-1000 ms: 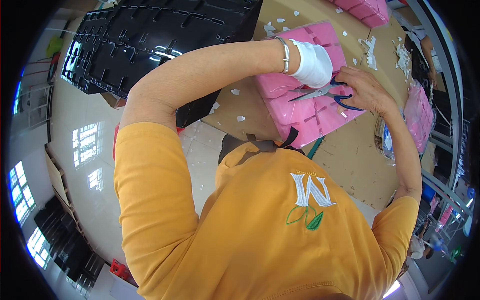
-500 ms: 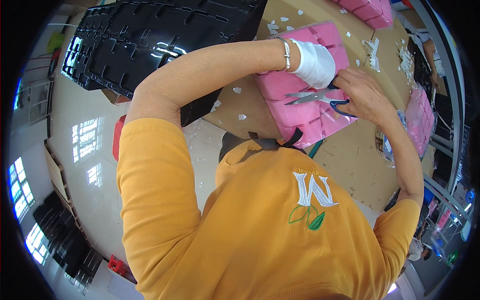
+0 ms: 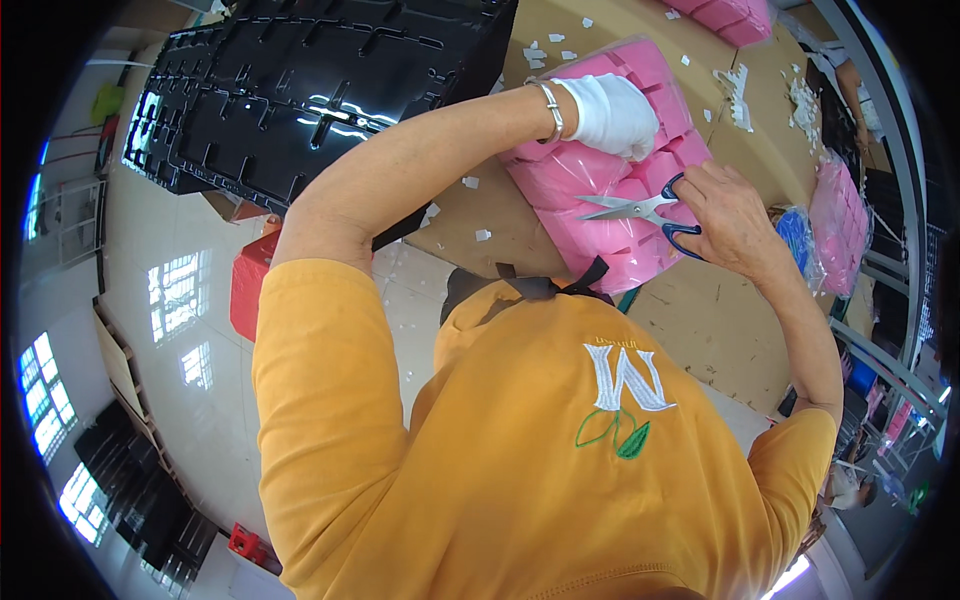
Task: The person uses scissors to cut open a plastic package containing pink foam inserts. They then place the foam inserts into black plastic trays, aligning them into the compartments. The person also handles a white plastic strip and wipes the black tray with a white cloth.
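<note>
A pack of pink foam blocks (image 3: 603, 215) in clear plastic film lies aslant on the cardboard-covered table. My left hand (image 3: 612, 115), in a white glove, is closed over the upper part of the pack. It seems to grip the plastic film, which is creased beside it; the fingertips are hidden. Bare, my right hand (image 3: 730, 212) holds scissors (image 3: 650, 208) by their dark blue handles. Their blades are spread, point left and lie over the pack, just below the gloved hand. I cannot tell whether the blades touch the film.
Black moulded plastic trays (image 3: 340, 95) stand at upper left. More wrapped pink packs (image 3: 838, 225) lie at right and at the top. White scraps (image 3: 738, 100) are strewn over the cardboard (image 3: 710, 330). A red stool (image 3: 255, 285) stands on the floor. Another person's arm (image 3: 852, 95) shows at far right.
My gloved left hand has moved slightly up and left, away from the scissors. The scissors and right hand have shifted a little down, and more of the handles shows.
</note>
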Available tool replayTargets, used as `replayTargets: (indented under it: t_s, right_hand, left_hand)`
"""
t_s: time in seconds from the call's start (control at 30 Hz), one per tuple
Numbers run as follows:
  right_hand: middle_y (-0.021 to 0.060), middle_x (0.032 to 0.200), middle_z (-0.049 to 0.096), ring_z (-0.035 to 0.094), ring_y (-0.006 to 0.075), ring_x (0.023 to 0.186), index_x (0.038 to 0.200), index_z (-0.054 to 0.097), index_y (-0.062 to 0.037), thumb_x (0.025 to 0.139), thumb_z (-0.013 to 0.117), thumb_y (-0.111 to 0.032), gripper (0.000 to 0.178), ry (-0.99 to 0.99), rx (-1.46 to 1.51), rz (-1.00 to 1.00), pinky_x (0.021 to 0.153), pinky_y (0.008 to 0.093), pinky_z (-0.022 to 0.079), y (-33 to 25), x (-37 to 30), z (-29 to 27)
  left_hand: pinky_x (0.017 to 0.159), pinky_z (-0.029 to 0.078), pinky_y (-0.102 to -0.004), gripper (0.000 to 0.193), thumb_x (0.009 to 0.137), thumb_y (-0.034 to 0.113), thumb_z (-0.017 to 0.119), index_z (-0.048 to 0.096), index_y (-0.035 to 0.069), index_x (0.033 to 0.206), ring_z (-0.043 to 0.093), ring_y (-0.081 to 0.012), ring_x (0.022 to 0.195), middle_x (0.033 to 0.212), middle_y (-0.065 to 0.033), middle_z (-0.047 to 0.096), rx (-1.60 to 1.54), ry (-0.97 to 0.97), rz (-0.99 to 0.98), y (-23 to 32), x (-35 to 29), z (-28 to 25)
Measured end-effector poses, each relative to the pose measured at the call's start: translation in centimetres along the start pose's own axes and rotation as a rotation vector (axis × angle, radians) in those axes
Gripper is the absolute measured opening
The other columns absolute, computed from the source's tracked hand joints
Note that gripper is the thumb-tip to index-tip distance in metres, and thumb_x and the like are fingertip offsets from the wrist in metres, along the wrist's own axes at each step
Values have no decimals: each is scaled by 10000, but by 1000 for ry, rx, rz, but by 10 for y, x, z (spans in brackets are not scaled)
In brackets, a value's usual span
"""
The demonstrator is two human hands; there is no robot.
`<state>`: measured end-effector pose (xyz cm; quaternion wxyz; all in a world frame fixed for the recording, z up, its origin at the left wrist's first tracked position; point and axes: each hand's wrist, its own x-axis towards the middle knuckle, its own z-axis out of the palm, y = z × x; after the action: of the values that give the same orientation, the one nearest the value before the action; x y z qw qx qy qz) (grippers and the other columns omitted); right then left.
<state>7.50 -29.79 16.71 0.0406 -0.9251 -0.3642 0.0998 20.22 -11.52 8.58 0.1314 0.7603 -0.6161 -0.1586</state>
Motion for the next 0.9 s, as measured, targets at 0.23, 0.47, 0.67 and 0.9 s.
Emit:
replayTargets:
  t_s: [0.23, 0.47, 0.67, 0.9]
  right_hand:
    - [92, 913, 530, 531, 300, 914, 953, 556, -45, 544, 814, -133, 492, -16, -9, 144, 796, 411, 443, 11, -31, -5]
    - [79, 959, 494, 521, 286, 962, 965, 531, -71, 538, 819, -125, 517, 97, -209, 73, 820, 402, 434, 22, -45, -39]
    - [47, 918, 509, 502, 243, 924, 844, 538, -68, 469, 814, -122, 469, 42, -319, 39, 825, 366, 396, 9, -47, -79]
    - [31, 859, 525, 506, 204, 931, 781, 573, -72, 509, 796, -139, 357, -77, -349, -135, 872, 343, 388, 1, -43, -62]
  left_hand:
    - [707, 514, -402, 111, 797, 94, 591, 662, 90, 883, 638, -317, 844, 926, -108, 618, 113, 2, -17, 36, 5, -16]
    - [705, 530, -421, 154, 816, 89, 561, 623, 29, 943, 638, -333, 849, 964, -162, 604, 155, 197, -48, 45, 16, -26]
    - [771, 528, -410, 156, 851, 87, 538, 634, 25, 958, 629, -339, 892, 994, -178, 607, 111, 270, -107, 51, 10, -18]
    - [794, 500, -428, 247, 853, 255, 577, 688, 106, 1015, 625, -334, 885, 983, -139, 611, -14, -151, 6, 78, -6, -1]
